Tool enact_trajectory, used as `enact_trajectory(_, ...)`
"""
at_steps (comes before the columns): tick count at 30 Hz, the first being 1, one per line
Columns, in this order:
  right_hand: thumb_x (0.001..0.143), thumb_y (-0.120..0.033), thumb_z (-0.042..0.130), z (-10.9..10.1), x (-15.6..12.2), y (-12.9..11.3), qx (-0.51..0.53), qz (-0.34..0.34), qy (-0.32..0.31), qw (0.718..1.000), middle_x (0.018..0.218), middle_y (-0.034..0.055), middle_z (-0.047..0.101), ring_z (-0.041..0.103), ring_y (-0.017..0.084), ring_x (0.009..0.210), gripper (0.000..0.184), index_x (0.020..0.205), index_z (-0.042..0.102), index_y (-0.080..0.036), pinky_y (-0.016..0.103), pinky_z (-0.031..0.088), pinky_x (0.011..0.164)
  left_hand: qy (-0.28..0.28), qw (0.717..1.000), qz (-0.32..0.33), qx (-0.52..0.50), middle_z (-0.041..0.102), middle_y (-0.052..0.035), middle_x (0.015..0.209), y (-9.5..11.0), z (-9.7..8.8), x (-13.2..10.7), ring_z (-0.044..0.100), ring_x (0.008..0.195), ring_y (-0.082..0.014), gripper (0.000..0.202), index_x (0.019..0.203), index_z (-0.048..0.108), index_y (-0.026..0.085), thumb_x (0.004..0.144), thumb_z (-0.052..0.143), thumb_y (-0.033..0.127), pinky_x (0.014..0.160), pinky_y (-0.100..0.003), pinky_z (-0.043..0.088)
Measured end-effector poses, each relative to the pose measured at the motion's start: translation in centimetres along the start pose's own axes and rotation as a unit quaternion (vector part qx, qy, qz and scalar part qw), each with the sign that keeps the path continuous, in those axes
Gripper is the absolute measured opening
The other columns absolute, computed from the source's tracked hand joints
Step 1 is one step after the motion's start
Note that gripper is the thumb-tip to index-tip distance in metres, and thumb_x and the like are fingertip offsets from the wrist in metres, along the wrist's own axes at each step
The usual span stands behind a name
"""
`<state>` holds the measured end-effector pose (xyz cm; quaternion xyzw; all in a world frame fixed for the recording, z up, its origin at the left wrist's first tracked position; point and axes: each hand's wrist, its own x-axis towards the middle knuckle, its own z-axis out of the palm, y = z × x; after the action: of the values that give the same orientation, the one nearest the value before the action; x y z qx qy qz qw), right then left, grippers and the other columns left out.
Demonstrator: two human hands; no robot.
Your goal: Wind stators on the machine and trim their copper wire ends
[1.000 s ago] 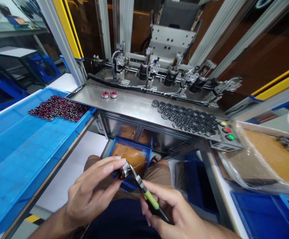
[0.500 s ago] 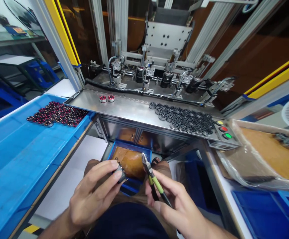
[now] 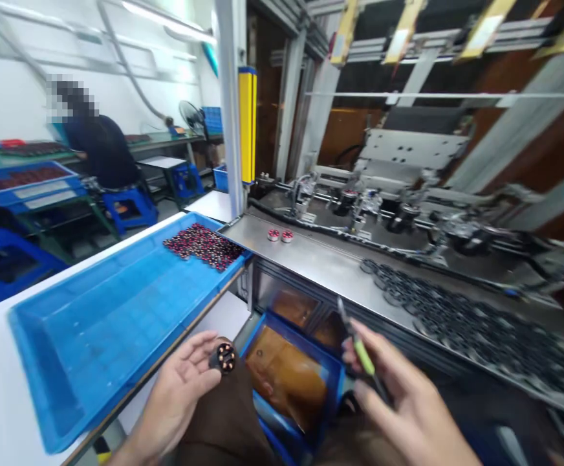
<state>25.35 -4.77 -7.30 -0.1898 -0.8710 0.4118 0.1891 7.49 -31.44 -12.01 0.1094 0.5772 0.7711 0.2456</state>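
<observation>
My left hand (image 3: pixel 180 382) pinches a small round black motor part (image 3: pixel 224 358), its face turned toward me, with copper-coloured spots round a dark centre. In my right hand (image 3: pixel 398 388) is a pair of cutting pliers (image 3: pixel 362 353) with green and black handles. The jaws point up and away from me, apart from the motor part; blur hides whether they are closed. Both hands hover above my lap. Below and between them lies a blue bin (image 3: pixel 337 388) lined with brown material under clear plastic.
Left, a long blue tray (image 3: pixel 112 323) holds many red-and-black round parts (image 3: pixel 204 246) at its far end. Two red-topped parts (image 3: pixel 280 235) stand on the metal ledge (image 3: pixel 311 262); black rings (image 3: pixel 471 323) crowd its right side. Machine fixtures (image 3: pixel 403 217) rise behind. A person (image 3: pixel 102 149) sits far left.
The view has swung left, bringing a seated person into sight. My left hand has turned the motor part so its copper-spotted face shows. My hands are farther apart; the pliers stay in my right.
</observation>
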Motion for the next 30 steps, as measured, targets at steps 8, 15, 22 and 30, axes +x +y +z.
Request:
enact_trajectory(8,0.075,-0.026,0.058,1.1,20.1,4.4,-0.329,-0.009,0.108,0.938,0.114,0.0189,0.067,0.063,0.031,0.103,0.06,0.132,0.056,-0.008,0.039,0.048,0.09,0.088,0.915,0.108,0.378,0.067,-0.0045,0.096,3.5,-10.9,10.9,0.069,0.083,-0.0201,0.061,0.116,0.056,0.016,0.065,0.081,0.037,0.081,-0.038,0.057)
enact_trajectory(15,0.085,-0.035,0.056,3.7,22.0,7.1,-0.358,-0.038,0.116,0.926,0.118,0.0172,0.065,0.059,0.03,0.108,0.039,0.115,0.067,-0.012,0.041,0.043,0.095,0.101,0.84,0.134,0.516,0.064,-0.0084,0.114,0.1,-13.9,24.0,0.064,0.098,-0.0209,0.03,0.115,0.06,0.015,0.091,0.059,0.033,0.083,-0.042,0.055)
enact_trajectory(22,0.086,-0.035,0.056,3.9,21.8,7.4,-0.364,-0.034,0.122,0.923,0.117,0.0145,0.065,0.057,0.028,0.107,0.038,0.115,0.066,-0.013,0.039,0.042,0.094,0.116,0.808,0.173,0.551,0.061,-0.0097,0.121,-2.6,-14.3,29.1,0.063,0.104,-0.0229,0.034,0.121,0.058,0.016,0.091,0.06,0.033,0.087,-0.045,0.054)
enact_trajectory(30,0.086,-0.034,0.055,4.0,21.6,6.8,-0.351,-0.02,0.117,0.929,0.117,0.0144,0.063,0.055,0.028,0.107,0.037,0.115,0.066,-0.013,0.038,0.04,0.093,0.183,0.789,0.226,0.541,0.062,-0.0093,0.119,-2.2,-13.3,28.1,0.064,0.099,-0.0215,0.033,0.12,0.058,0.016,0.091,0.059,0.033,0.084,-0.043,0.055)
